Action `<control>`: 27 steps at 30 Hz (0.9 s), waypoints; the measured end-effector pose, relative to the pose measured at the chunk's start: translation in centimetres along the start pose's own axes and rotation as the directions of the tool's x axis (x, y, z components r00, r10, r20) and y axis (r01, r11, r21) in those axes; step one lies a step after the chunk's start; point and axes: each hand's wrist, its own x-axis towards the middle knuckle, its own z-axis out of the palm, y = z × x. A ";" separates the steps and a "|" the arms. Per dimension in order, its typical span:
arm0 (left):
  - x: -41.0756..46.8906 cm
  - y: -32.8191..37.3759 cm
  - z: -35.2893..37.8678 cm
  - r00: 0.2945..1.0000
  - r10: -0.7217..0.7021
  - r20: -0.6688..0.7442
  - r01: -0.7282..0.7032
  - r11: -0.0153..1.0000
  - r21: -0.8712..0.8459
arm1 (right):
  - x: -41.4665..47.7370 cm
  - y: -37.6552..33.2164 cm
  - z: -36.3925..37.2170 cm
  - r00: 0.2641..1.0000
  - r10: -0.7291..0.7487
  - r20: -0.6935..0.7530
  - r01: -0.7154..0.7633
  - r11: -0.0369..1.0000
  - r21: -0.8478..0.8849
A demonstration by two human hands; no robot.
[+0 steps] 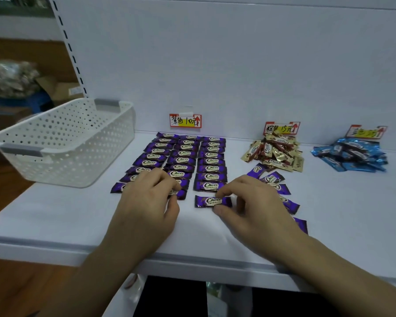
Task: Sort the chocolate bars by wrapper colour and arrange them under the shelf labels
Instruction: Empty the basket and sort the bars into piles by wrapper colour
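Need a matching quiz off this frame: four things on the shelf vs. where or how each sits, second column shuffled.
1 purple bars
2 gold bars
3 blue bars
4 basket

A heap under the right label
B neat rows under the left label
C left end of the shelf
D heap under the middle label

Pairs: 1-B, 2-D, 3-A, 4-C

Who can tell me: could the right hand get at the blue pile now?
Probably yes: the blue pile lies uncovered on the shelf, bare surface between, though the right hand pinches a purple bar it must first release.
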 end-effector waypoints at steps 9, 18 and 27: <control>-0.2 -0.4 0.4 1.000 0.029 -0.011 -0.029 1.000 0.006 | 1.0 -0.5 0.3 1.000 0.001 0.013 0.000 0.999 -0.052; -0.1 -0.1 0.2 0.987 0.157 0.029 -0.157 0.988 0.012 | 1.2 -0.5 0.6 0.998 0.059 -0.019 -0.059 0.998 0.006; 0.0 0.2 0.1 0.954 0.237 0.186 -0.235 0.971 -0.034 | 0.5 1.5 -1.0 0.957 0.051 -0.287 -0.069 0.996 -0.053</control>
